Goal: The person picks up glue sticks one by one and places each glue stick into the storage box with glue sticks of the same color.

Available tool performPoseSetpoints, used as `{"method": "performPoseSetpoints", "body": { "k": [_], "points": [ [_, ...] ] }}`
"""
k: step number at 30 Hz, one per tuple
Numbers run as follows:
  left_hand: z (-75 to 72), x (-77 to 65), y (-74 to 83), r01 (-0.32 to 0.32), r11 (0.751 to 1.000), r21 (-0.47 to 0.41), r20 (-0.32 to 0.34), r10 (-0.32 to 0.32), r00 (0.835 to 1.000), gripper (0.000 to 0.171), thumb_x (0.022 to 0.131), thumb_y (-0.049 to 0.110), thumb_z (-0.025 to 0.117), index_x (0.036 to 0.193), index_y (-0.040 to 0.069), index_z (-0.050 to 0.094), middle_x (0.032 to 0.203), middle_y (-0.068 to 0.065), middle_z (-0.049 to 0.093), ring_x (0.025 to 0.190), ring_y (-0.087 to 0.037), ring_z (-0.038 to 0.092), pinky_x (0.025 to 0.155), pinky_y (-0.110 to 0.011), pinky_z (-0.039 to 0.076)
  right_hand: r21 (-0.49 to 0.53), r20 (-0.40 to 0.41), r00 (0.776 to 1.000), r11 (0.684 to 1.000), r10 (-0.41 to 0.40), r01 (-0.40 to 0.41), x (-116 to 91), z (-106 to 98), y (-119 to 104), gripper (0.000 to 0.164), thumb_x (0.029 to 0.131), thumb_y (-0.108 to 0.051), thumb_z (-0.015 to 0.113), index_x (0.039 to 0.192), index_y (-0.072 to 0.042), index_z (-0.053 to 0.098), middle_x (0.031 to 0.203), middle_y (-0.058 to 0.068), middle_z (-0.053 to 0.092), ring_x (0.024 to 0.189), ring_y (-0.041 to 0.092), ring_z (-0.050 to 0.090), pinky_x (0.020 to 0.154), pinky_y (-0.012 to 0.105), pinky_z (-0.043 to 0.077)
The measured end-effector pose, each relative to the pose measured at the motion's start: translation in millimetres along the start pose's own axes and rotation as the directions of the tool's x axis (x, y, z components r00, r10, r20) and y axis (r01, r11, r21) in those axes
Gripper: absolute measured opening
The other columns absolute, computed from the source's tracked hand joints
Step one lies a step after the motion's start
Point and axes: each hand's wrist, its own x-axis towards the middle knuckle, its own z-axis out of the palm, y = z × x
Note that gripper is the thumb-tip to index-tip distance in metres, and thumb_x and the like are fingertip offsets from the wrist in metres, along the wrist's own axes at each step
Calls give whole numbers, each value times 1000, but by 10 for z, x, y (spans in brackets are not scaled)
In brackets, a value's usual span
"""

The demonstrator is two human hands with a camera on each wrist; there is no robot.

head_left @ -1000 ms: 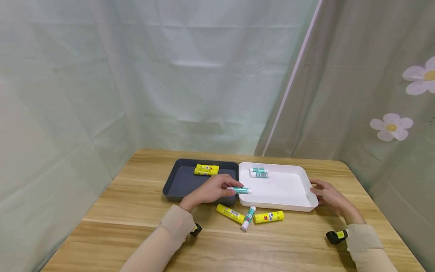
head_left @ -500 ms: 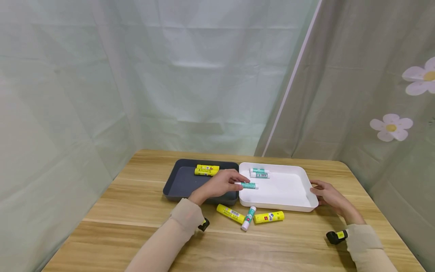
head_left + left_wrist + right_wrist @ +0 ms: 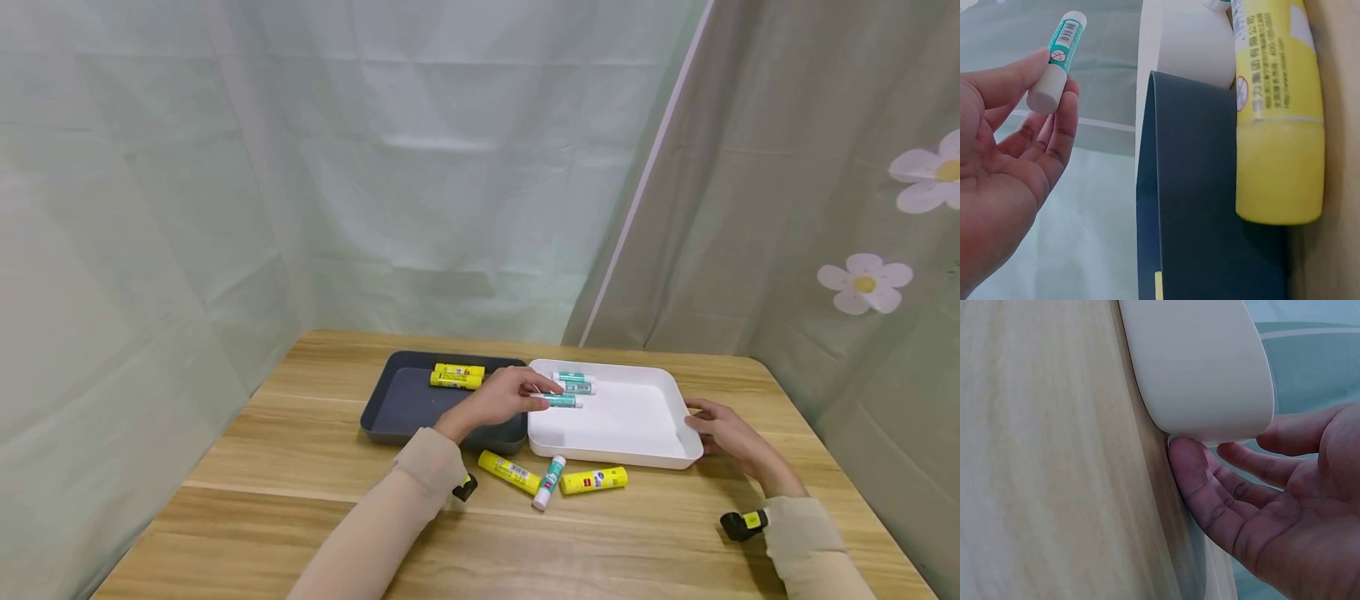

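glue stick [image 3: 1055,67] pinched, left grip [image 3: 1013,137] | its barcode [image 3: 1069,33]: left wrist only | right grip [image 3: 1297,512] holding white tray [image 3: 622,425]

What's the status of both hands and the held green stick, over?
Left hand pinching green stick, held over white tray. Right hand gripping tray's right end. Two similar sticks lie in the tray just beyond; no obstruction seen.
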Motion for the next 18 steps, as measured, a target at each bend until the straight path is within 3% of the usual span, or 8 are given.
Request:
{"method": "performPoseSetpoints", "body": {
  "k": [7, 18],
  "points": [
    [24, 134, 14, 52, 998, 18, 15, -52, 999, 29, 101, 15, 70, 129, 15, 76, 125, 0, 72, 104, -15, 60, 90, -29, 51, 4, -1, 1000, 1000, 0, 0, -6, -1, -3, 60, 110, -14, 47, 155, 16, 22, 126, 30, 53, 99, 26, 63, 80, 37, 57],
    [35, 307, 65, 70, 997, -16, 38, -69, 997, 27, 101, 14, 70, 128, 13, 76, 128, 0, 72, 116, -21, 62, 96, -34, 52, 19, 2, 1000, 1000, -2, 2, -6, -10, 12, 60, 110, -14, 46, 155, 17, 21, 124, 30, 54, 98, 25, 64, 79, 37, 58]
  ]
}}
